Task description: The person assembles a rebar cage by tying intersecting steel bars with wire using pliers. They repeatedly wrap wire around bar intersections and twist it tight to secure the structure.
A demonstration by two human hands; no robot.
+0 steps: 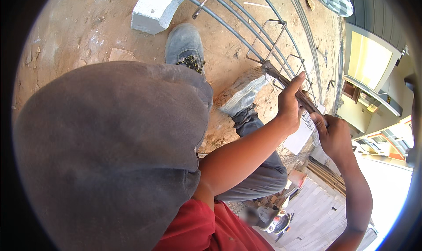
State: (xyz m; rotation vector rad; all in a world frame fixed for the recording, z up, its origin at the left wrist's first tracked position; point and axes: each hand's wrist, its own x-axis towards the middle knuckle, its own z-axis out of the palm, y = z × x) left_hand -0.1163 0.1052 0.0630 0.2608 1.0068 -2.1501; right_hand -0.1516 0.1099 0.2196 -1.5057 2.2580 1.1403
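A dark, worn pair of pincers (pixel 276 74) slants across the space ahead of me. Its head rests against the rods of a steel reinforcement cage (pixel 228 28), beside one of the bent square stirrups (pixel 274 45). My left hand (pixel 290 105) is closed around the middle of the tool, thumb laid along it. Farther down, my right hand (pixel 335 134) wraps the handle ends. Whether wire sits in the jaws is too small to tell.
A pale concrete block (pixel 149 21) supports the cage at the far left. My grey shoe (pixel 183 42) and a dusty shoe (pixel 245 96) stand on bare earth close to the rods. Long loose bars (pixel 310 35) lie beyond the cage. A motorbike (pixel 279 222) stands near a block wall (pixel 307 211).
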